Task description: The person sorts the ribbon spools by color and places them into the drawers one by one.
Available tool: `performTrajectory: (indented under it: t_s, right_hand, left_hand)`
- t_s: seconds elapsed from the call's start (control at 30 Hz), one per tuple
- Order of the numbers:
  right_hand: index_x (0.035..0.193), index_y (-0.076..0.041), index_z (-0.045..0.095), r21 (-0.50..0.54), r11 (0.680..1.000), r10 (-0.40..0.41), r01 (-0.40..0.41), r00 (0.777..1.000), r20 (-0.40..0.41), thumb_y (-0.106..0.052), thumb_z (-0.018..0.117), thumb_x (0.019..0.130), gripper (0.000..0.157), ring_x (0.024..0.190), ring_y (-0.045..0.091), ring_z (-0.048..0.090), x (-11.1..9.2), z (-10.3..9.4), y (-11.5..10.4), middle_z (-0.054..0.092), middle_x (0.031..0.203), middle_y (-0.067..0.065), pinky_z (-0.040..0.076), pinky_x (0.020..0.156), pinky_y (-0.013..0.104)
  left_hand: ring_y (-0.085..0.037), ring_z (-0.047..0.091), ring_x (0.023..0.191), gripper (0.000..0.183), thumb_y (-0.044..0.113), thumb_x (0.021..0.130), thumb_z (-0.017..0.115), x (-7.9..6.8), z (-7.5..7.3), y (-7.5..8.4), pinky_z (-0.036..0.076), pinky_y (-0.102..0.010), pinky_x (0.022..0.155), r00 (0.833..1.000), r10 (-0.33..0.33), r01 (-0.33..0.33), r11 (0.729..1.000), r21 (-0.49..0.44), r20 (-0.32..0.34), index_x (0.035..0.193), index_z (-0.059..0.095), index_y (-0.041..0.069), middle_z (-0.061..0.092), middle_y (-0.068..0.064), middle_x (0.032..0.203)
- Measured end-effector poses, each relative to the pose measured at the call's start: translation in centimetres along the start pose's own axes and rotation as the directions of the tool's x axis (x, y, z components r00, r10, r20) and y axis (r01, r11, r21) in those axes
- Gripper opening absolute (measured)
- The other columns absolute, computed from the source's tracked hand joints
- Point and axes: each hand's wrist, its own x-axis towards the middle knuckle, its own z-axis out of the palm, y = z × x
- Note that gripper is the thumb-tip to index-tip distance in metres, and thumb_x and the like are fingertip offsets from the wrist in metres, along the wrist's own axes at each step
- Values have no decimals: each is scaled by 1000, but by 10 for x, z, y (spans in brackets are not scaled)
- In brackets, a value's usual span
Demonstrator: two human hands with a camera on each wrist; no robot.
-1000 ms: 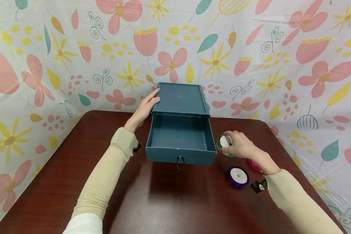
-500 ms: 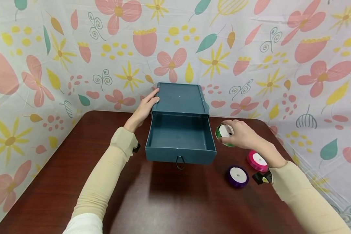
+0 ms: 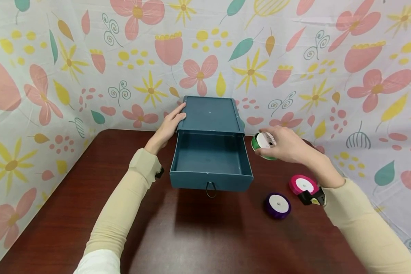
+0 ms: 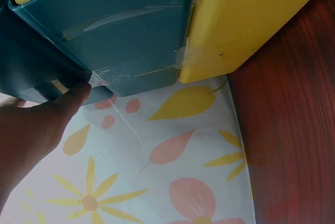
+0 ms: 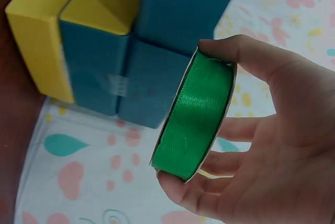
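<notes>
A green ribbon spool with white card sides is gripped by its rim in my right hand, thumb and fingers at opposite edges. The hand holds it above the table, to the right of a blue drawer cabinet. The cabinet's top drawer is pulled out and its inside is bare. My left hand rests against the cabinet's upper left edge with fingers extended. In the left wrist view, part of that hand is cut off by the frame.
A purple ribbon spool and a pink ribbon spool lie on the dark wooden table at the right. Below the top drawer the cabinet has a yellow section. A flower-patterned cloth hangs behind the table.
My right hand has lifted the green ribbon spool up and slightly away from me, uncovering the pink spool. My left hand and the drawer have stayed in place.
</notes>
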Motion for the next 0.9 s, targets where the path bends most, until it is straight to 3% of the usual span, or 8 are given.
performTrajectory:
  t_s: [0.17, 0.43, 0.9]
  right_hand:
    - [130, -1, 57, 5, 1000, -31, 31, 999, -25, -34, 76, 81, 62, 86, 23, 55, 1, -10, -10, 63, 101, 14, 45, 67, 31]
    - [136, -15, 56, 61, 997, -34, 35, 999, -29, -32, 76, 82, 61, 85, 19, 55, 5, -19, -26, 63, 96, 5, 46, 67, 31]
    - [131, -8, 59, 48, 993, -111, 110, 994, 18, -34, 74, 82, 58, 97, 23, 53, 22, -12, -62, 65, 110, 8, 43, 74, 34]
  left_hand:
    - [-26, 19, 150, 56, 27, 104, 39, 1, 0, -1, 19, -48, 121, 1000, 3, -3, 1000, -2, 1, 156, 19, 20, 15, -7, 163]
    - [-25, 18, 150, 56, 28, 104, 38, -1, 1, 3, 20, -47, 120, 1000, -2, 2, 1000, -3, -5, 156, 20, 20, 15, -6, 163]
    - [-24, 15, 151, 56, 28, 104, 38, -1, 0, 3, 19, -47, 121, 1000, 1, -1, 1000, 1, -1, 156, 20, 20, 13, -5, 164]
